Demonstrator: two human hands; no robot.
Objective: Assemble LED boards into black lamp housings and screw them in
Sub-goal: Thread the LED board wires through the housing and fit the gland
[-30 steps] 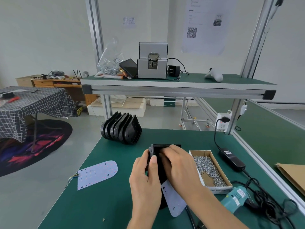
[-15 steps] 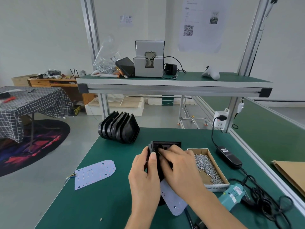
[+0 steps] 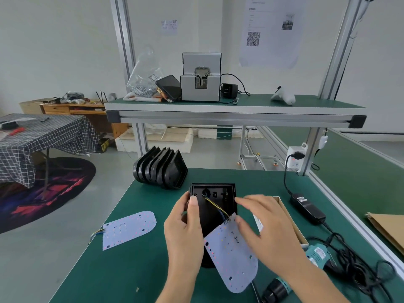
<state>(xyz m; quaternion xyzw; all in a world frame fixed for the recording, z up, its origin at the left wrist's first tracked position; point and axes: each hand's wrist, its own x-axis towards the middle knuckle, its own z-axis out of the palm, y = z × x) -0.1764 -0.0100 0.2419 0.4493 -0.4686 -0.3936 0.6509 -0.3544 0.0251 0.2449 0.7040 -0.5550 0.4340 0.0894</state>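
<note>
A black lamp housing [image 3: 215,203] lies open side up on the green bench. My left hand [image 3: 185,232] grips its left wall, thumb along the rim. A white LED board [image 3: 231,254] rests tilted over the housing's near end, and its yellow and blue wires run into a round hole at the far end. My right hand [image 3: 266,228] hovers over the board's upper right corner with fingers spread; whether it touches the board is unclear. A second LED board [image 3: 129,229] lies flat to the left.
A stack of black housings [image 3: 160,170] stands at the bench's far left. A cardboard box [image 3: 290,224] is partly hidden behind my right hand. A teal electric screwdriver [image 3: 306,265] and tangled cables [image 3: 358,272] lie near right, with a power adapter [image 3: 307,207] beyond. A shelf spans above.
My right hand has lifted off the housing's far end and drawn back to the right. The housing's inside, the wires and the LED board are now exposed. My left hand keeps its grip.
</note>
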